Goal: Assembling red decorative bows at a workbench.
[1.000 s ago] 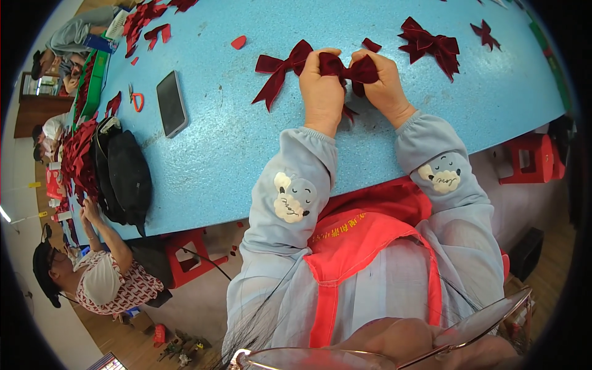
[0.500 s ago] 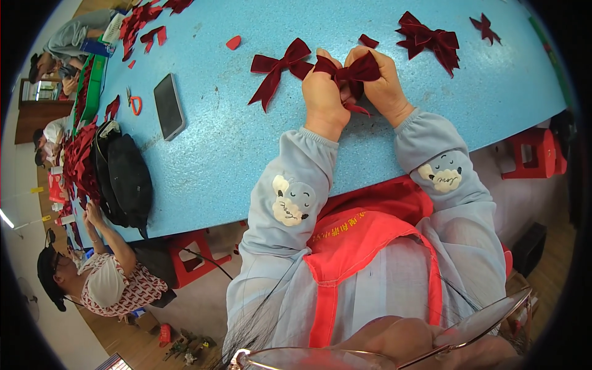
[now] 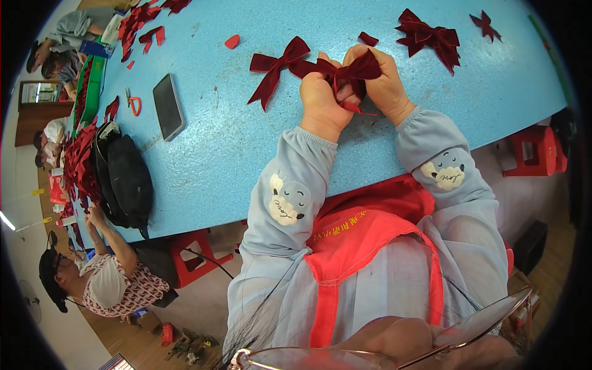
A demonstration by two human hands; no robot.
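Note:
Between my two hands is a dark red velvet bow (image 3: 353, 72), its loops spread to either side. My left hand (image 3: 322, 102) is closed on the bow's left side and lower part, with a ribbon tail showing below the fingers. Wrapped round the right loop from behind is my right hand (image 3: 387, 80), its fingers partly hidden by the fabric. Just left of my left hand another velvet bow (image 3: 280, 63) lies flat with its tail pointing down. Several stacked bows (image 3: 428, 40) lie beyond my right hand, near a small red velvet scrap (image 3: 368, 39).
On the blue table (image 3: 228, 154) lie a phone (image 3: 168, 106), orange-handled scissors (image 3: 134, 103), a black bag (image 3: 122, 176) and a red scrap (image 3: 232, 41). Heaped red ribbon (image 3: 80, 160) and a green tray (image 3: 90, 92) line the left end. Co-workers (image 3: 105, 277) sit there. A red stool (image 3: 533, 153) stands at right.
My left hand has shifted very slightly left and down, and the bow's loops look a bit more spread. The ribbon tail beneath has changed its angle. My right hand stays nearly in place.

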